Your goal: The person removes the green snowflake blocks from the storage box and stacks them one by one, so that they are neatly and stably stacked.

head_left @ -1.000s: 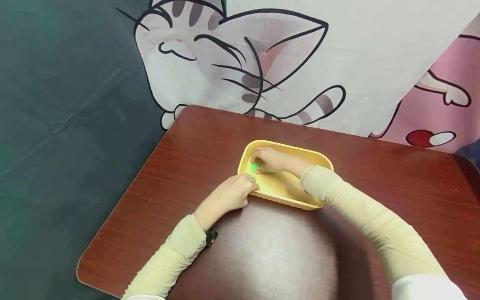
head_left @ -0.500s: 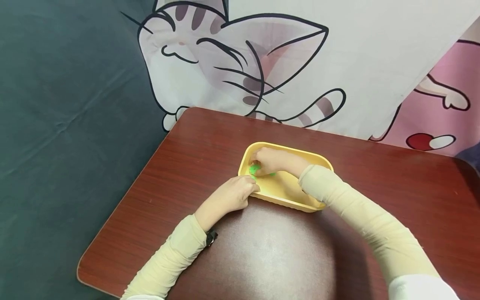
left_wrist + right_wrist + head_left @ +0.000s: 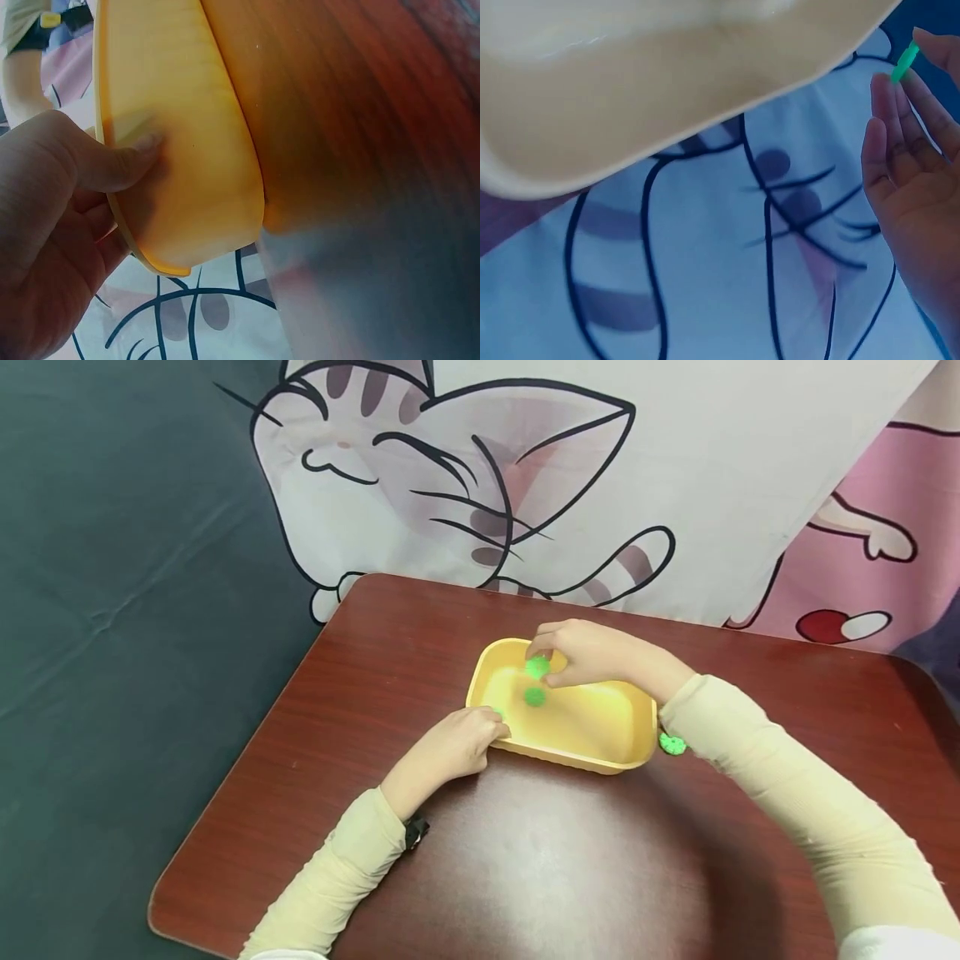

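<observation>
My left hand (image 3: 459, 745) grips the near left rim of a yellow plastic tray (image 3: 558, 755). In the left wrist view its thumb presses on the tray's outer wall (image 3: 191, 142), with the other fingers over the inside. My right hand (image 3: 588, 653) pinches a small green notched disc (image 3: 537, 667) between thumb and fingertips, over the far part of the tray. Seen edge-on in the right wrist view, the disc (image 3: 905, 62) looks thin. A second green disc (image 3: 535, 697) lies on the tray floor. Another green piece (image 3: 498, 713) shows partly beside my left fingertips.
A green disc (image 3: 672, 744) lies on the table just right of the tray, beside my right sleeve. The brown wooden table (image 3: 337, 693) ends at a cloth with a cartoon cat (image 3: 420, 468) behind and a dark green cloth (image 3: 112, 693) on the left.
My right hand has lifted out of the tray's left end and moved right and up, carrying a green disc. The disc on the table, hidden by my arm before, now shows.
</observation>
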The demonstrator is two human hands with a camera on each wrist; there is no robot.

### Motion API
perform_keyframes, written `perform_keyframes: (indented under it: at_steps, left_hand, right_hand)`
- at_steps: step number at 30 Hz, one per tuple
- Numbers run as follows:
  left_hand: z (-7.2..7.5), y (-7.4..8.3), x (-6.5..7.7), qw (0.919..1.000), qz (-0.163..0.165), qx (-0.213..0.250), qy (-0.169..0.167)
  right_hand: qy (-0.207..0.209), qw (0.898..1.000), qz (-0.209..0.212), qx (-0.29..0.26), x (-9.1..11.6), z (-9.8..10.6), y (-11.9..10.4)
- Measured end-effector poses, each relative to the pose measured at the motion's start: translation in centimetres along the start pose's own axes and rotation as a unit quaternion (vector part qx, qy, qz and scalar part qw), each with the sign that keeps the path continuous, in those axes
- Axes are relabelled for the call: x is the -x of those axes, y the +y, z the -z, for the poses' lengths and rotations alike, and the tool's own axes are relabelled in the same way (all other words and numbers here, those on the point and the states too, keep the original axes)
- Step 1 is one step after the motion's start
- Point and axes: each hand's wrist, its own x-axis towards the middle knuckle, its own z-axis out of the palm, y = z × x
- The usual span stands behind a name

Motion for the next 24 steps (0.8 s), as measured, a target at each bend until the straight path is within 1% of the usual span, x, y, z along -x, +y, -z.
perform_keyframes:
  at_steps: [5,11,19,24]
  left_hand:
    - [-0.1,-0.1,0.0,0.9999,-0.002,0.002,0.01]
    - [-0.3,-0.1,-0.2,0.9997,-0.007,0.006,0.022]
    - [-0.3,0.0,-0.3,0.9997,-0.008,0.017,0.019]
    - [-0.2,0.1,-0.4,0.9996,-0.002,0.027,0.009]
  right_hand:
    - [0.034,0.999,-0.021,-0.002,4.0,0.5,-0.1]
    - [0.079,0.995,-0.066,-0.015,8.8,0.0,0.6]
    - [0.158,0.982,-0.099,-0.034,14.5,-1.3,2.4]
    - [0.18,0.974,-0.132,-0.036,17.3,-2.3,3.2]
